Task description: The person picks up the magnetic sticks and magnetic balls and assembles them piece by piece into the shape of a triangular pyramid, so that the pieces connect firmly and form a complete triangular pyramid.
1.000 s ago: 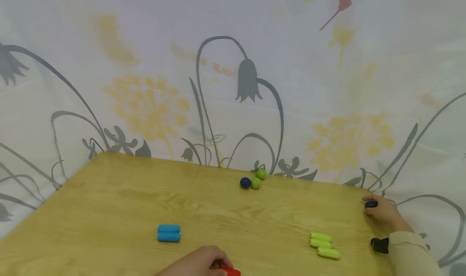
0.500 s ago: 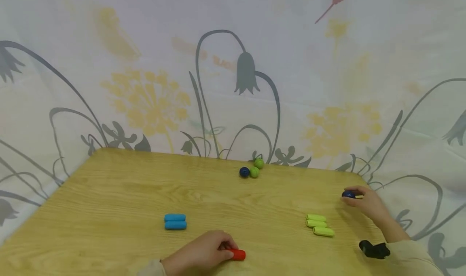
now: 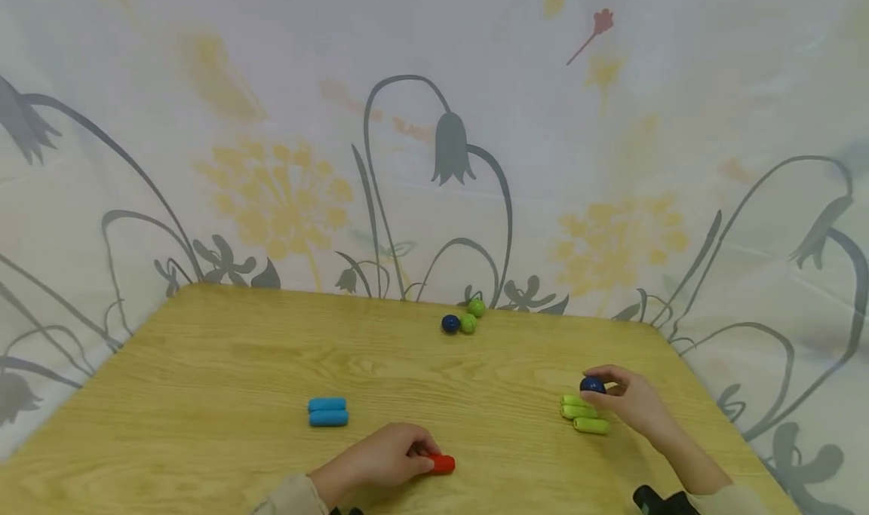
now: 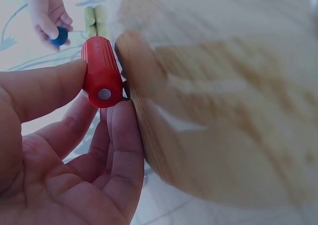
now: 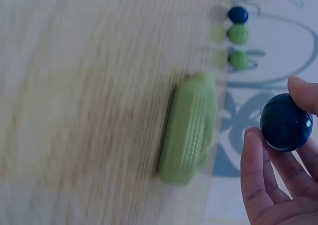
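My left hand (image 3: 387,455) pinches a red ribbed rod (image 3: 443,464) low at the table's near side. In the left wrist view, the rod's near end shows a round silvery disc. Whether the rod touches the wood, I cannot tell. A shiny dark blue ball (image 5: 286,122) is held between the thumb and fingertips of my right hand (image 3: 634,402). In the head view that ball appears just above several yellow-green rods (image 3: 591,426) lying together, and partly covers them. The right wrist view shows the ball apart from those rods.
Two light blue rods (image 3: 328,418) lie side by side left of centre on the wooden table (image 3: 224,357). Near the back edge sit another dark blue ball (image 3: 451,323) and two green balls (image 3: 468,323). A flower-patterned cloth (image 3: 285,123) hangs behind.
My right hand has carried the dark blue ball leftward from the table's far right to the yellow-green rods. My left hand still holds the red rod; the head view has shifted slightly.
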Motion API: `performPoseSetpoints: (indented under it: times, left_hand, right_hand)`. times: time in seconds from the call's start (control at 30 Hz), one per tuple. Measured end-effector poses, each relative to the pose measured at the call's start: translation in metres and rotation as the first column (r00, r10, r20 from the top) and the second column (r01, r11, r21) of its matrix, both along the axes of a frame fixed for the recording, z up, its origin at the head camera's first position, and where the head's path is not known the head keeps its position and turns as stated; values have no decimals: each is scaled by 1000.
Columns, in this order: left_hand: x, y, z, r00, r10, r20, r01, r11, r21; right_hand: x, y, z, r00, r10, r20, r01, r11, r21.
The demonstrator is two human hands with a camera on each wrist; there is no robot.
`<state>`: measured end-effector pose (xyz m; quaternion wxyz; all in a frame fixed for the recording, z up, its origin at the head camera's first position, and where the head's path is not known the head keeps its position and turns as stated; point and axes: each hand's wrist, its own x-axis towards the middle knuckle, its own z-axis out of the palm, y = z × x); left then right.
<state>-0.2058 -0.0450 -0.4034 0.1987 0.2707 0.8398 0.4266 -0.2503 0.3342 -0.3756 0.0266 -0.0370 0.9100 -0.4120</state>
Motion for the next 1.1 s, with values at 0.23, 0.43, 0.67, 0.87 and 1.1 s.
performPoseSetpoints:
  times: [0.23, 0.43, 0.67, 0.87, 1.1]
  left_hand:
    - [1, -2, -4, 1000, 18, -12, -18, 1000, -4]
    - [0, -2, -5, 1000, 11, 10, -11, 1000, -10]
    - [-2, -1, -3, 1000, 1, 16, 0, 1000, -18]
    - [-1, 2, 2, 1000, -10, 27, 10, 1000, -12]
    - [-1, 1, 4, 999, 3, 42, -2, 1000, -19]
  right_hand:
    - [9, -29, -9, 996, 89, 20, -87, 991, -101]
    - [15, -48, -18, 975, 219, 35, -209, 959, -190]
    - [19, -66, -21, 953, 296, 67, -266, 921, -284]
    - [24, -79, -24, 934, 345, 94, -300, 899, -320]
    - [26, -98, -25, 903, 416, 104, -368, 877, -309]
